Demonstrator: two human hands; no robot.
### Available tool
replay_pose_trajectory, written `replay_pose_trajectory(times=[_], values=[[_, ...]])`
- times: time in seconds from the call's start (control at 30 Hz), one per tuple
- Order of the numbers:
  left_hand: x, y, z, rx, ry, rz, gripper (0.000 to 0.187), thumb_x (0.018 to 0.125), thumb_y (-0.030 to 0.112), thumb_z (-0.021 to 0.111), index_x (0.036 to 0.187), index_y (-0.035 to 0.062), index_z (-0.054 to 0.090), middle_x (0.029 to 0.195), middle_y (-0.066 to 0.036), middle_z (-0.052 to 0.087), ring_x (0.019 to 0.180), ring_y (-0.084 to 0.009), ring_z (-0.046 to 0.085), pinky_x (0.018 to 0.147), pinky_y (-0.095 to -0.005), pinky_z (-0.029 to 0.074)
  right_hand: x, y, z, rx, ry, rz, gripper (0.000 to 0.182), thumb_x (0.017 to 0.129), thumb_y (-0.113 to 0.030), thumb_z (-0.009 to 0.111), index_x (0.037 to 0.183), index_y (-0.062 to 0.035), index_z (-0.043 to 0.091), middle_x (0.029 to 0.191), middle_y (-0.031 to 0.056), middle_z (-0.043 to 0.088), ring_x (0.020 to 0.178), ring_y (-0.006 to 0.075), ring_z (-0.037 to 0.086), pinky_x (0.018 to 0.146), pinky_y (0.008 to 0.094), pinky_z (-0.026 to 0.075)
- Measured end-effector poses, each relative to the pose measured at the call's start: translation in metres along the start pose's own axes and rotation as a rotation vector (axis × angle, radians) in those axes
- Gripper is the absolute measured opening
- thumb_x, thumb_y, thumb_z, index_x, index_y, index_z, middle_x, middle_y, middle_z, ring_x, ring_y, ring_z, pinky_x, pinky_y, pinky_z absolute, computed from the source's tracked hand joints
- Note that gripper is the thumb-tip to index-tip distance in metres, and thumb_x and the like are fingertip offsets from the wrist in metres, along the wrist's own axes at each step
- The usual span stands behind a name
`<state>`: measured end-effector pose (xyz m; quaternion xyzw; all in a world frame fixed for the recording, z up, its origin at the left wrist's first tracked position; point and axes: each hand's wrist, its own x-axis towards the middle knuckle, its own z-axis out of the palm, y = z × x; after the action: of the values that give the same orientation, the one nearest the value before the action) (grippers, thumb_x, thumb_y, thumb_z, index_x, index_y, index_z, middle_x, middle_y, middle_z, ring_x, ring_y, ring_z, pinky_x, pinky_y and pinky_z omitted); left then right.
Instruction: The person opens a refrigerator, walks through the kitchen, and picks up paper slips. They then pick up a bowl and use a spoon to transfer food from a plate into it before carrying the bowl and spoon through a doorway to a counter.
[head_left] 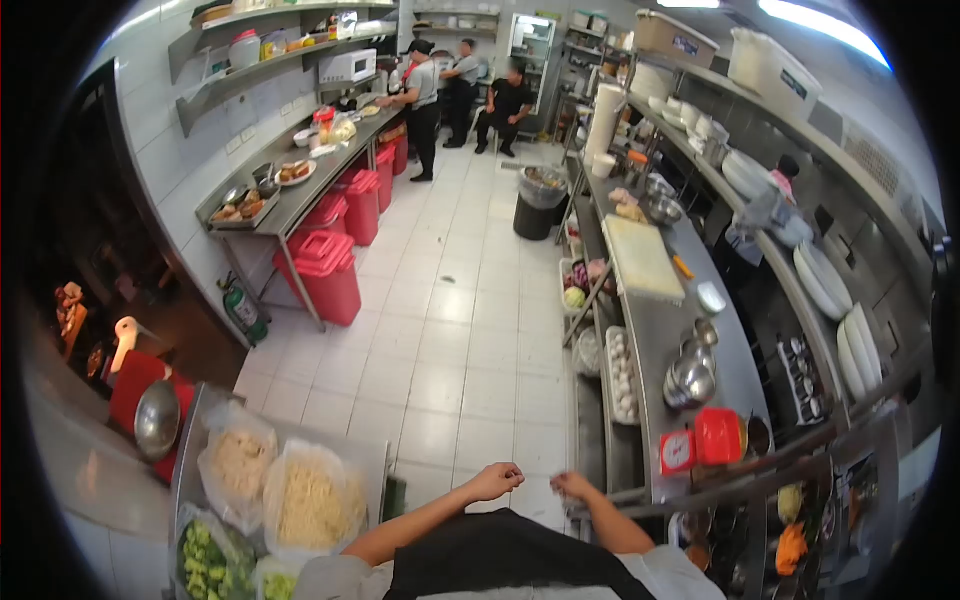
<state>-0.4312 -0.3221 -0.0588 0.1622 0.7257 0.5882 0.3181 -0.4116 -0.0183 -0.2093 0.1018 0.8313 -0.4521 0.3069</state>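
My left hand (495, 481) is held out over the tiled floor in front of my dark apron (510, 555), its fingers curled in. Across a small gap, my right hand (572, 486) also has bent, closed fingers. What either hand holds, if anything, is too small to make out. The hands are apart and touch no surface. Left of my forearm, a metal counter (375, 455) bears an open plastic bag of pale shredded food (318, 505), another bag of pale food (240, 462) and a bag of broccoli (205, 560).
On the right runs a long steel counter (650, 345) with a cutting board (642, 258), metal bowls (690, 380), a red scale (678, 452) and an egg tray (622, 375) below. Red bins (325, 280) line the left table. A black bin (537, 210) and several people stand or sit farther back.
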Motion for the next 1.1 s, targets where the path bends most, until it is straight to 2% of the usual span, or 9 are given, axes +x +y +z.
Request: replay_pose_trajectory(times=[0.13,0.27,0.4,0.63,0.7,0.73,0.83,0.9,1.1], values=[[0.108,0.007,-0.072,0.192,-0.095,0.075,0.030,0.086,0.028,0.058,0.095,-0.0009,0.063,0.081,-0.015,0.066,0.074,-0.0228,0.064,0.065,-0.0354,0.050,-0.049,0.077,-0.008,-0.080,0.113,0.091,0.040,0.086,-0.039,0.051,0.076,-0.0034,0.065,0.066,0.0098,0.063,0.060,0.0193,0.061,0.056,0.0357,0.048],[0.192,-0.061,-0.156,0.586,0.023,0.044,0.039,0.086,0.035,0.056,0.099,-0.0021,0.061,0.094,-0.022,0.064,0.087,-0.0345,0.063,0.077,-0.0417,0.050,-0.077,0.092,-0.029,-0.264,-0.074,0.385,0.032,0.088,-0.032,0.052,0.086,-0.0031,0.065,0.076,0.0115,0.064,0.065,0.0223,0.063,0.056,0.0377,0.050],[0.210,-0.193,-0.252,0.906,-0.060,-0.394,0.045,0.082,0.038,0.058,0.103,-0.0019,0.062,0.107,-0.025,0.061,0.101,-0.0383,0.059,0.087,-0.0440,0.047,-0.017,0.078,-0.074,-0.111,-0.082,0.497,0.027,0.088,-0.028,0.052,0.091,-0.0030,0.064,0.080,0.0131,0.064,0.069,0.0256,0.063,0.057,0.0408,0.050],[0.130,-0.153,-0.363,0.577,-0.148,-1.006,0.044,0.083,0.039,0.055,0.097,-0.0008,0.067,0.090,-0.024,0.066,0.078,-0.0316,0.066,0.073,-0.0407,0.052,0.272,0.010,-0.181,-0.141,-0.196,0.203,0.022,0.089,-0.020,0.053,0.099,-0.0028,0.061,0.086,0.0159,0.064,0.077,0.0313,0.064,0.059,0.0463,0.051],[0.135,-0.184,-0.375,0.408,0.150,-1.082,0.049,0.084,0.043,0.054,0.087,-0.0038,0.066,0.078,-0.022,0.065,0.064,-0.0322,0.065,0.057,-0.0433,0.053,0.437,0.024,-0.222,0.671,-0.375,0.303,0.021,0.089,-0.018,0.053,0.101,-0.0028,0.060,0.088,0.0167,0.064,0.079,0.0329,0.065,0.060,0.0479,0.052],[0.141,-0.188,-0.376,0.364,0.218,-1.090,0.056,0.084,0.047,0.055,0.081,-0.0077,0.064,0.074,-0.021,0.064,0.060,-0.0328,0.064,0.052,-0.0442,0.053,0.417,-0.118,-0.238,0.328,-0.055,0.315,0.023,0.085,-0.013,0.057,0.103,-0.0002,0.056,0.081,0.0143,0.063,0.063,0.0260,0.062,0.051,0.0389,0.052],[0.197,-0.186,-0.367,0.151,0.429,-1.001,0.049,0.081,0.042,0.058,0.076,-0.0061,0.064,0.072,-0.021,0.063,0.057,-0.0299,0.064,0.048,-0.0437,0.052,0.554,-0.279,-0.308,0.261,0.024,-0.061,0.022,0.090,-0.021,0.054,0.103,-0.0028,0.055,0.091,0.0131,0.063,0.074,0.0242,0.064,0.058,0.0361,0.053],[0.251,-0.207,-0.375,0.130,0.058,-1.085,0.038,0.079,0.031,0.060,0.089,-0.0057,0.066,0.083,-0.019,0.066,0.067,-0.0300,0.065,0.056,-0.0398,0.055,0.585,-0.352,-0.321,0.288,0.021,-0.162,0.023,0.090,-0.021,0.054,0.104,-0.0033,0.055,0.091,0.0123,0.063,0.074,0.0230,0.064,0.059,0.0348,0.053],[0.355,-0.198,-0.494,0.512,-0.035,-0.574,0.039,0.080,0.032,0.061,0.085,-0.0070,0.065,0.080,-0.021,0.065,0.064,-0.0296,0.064,0.053,-0.0408,0.055,0.624,-0.368,-0.333,0.143,-0.187,0.024,0.024,0.088,-0.022,0.058,0.103,-0.0026,0.060,0.089,0.0089,0.065,0.075,0.0201,0.065,0.062,0.0326,0.054]])
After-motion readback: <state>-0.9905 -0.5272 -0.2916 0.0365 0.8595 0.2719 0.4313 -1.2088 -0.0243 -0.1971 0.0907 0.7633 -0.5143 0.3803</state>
